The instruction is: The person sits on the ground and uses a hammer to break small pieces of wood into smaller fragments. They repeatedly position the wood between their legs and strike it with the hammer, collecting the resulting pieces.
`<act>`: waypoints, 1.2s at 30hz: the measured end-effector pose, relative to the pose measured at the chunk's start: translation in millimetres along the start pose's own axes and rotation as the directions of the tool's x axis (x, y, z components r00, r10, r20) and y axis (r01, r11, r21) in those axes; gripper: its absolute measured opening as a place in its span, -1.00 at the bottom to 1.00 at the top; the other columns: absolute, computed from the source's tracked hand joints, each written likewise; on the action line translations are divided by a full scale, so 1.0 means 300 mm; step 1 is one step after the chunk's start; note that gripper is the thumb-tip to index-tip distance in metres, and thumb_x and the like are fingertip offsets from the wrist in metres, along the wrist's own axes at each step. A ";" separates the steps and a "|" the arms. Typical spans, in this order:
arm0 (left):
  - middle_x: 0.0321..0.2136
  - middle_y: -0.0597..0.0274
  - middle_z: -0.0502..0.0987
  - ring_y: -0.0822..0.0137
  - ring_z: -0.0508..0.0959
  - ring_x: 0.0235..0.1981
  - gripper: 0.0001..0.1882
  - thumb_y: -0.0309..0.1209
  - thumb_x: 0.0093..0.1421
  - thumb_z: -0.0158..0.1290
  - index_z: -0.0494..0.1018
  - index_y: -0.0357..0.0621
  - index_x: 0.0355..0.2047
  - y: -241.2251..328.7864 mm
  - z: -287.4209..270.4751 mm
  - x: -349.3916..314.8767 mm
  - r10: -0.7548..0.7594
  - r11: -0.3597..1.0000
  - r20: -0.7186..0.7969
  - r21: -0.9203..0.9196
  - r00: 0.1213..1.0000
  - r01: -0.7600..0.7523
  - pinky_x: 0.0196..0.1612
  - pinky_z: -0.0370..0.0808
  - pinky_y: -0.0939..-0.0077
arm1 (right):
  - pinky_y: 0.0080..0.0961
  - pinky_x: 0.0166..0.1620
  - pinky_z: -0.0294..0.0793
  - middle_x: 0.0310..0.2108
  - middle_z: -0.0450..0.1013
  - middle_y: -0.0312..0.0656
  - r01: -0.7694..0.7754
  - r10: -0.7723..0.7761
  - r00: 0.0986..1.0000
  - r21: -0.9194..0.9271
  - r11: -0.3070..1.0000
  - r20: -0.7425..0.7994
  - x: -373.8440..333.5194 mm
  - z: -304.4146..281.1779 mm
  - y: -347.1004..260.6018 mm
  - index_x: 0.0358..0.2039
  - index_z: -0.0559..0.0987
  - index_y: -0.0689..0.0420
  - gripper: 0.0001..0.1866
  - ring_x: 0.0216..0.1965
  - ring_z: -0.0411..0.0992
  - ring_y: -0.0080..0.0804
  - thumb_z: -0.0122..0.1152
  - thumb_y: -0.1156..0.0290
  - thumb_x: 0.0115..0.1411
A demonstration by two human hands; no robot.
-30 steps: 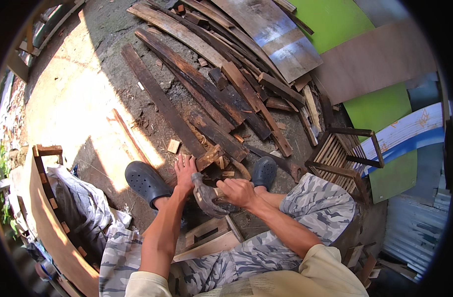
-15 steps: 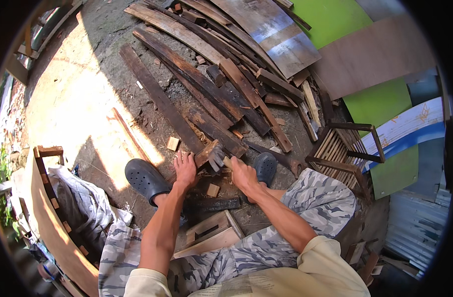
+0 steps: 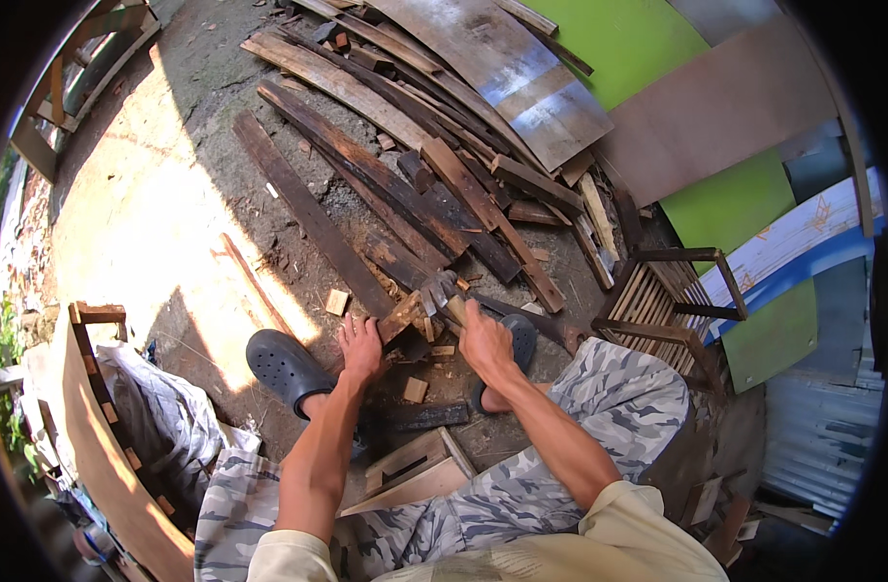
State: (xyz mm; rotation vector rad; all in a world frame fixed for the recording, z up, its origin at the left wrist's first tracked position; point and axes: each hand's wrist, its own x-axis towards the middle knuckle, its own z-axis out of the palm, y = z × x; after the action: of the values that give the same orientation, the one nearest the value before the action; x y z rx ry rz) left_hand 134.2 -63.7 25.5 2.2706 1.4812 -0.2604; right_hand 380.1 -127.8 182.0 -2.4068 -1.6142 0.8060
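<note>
My right hand is closed around the wooden handle of a hammer. The hammer's grey metal head is just above the far right end of a short piece of wood; I cannot tell if they touch. On the near left part of that piece lies my left hand, its fingers pressed over the wood and the underside of its grip hidden. Small wood offcuts lie on the ground around it. A long dark plank stretches away beyond the left hand.
Dark boards are piled ahead, with a large flat panel behind. A slatted wooden frame stands at the right. My dark clogs flank the work. A curved wooden piece and white cloth are at the left.
The hammer head has shifted slightly up and right relative to the wood. My left hand stays on the piece, its fingers a little more spread. The whole view has tilted slightly.
</note>
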 end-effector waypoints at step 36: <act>0.24 -0.07 0.20 -0.24 -0.02 0.42 -0.18 -0.45 -0.07 0.20 0.19 -0.13 0.26 0.045 -0.094 0.042 -0.020 0.999 0.085 -0.047 0.996 0.024 0.40 -0.06 -0.24 | 0.17 -0.22 0.48 -0.33 0.49 0.40 -0.112 0.101 0.993 0.256 0.960 0.054 0.066 0.144 0.005 0.03 0.36 0.20 -0.56 -0.22 0.49 0.38 0.18 0.35 0.15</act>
State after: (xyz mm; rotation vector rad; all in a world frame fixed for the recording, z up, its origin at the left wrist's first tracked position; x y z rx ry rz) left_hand 149.7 -45.7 49.2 2.1793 1.4543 -0.3193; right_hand 365.4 -118.4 137.6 -2.3188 -1.3064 1.0200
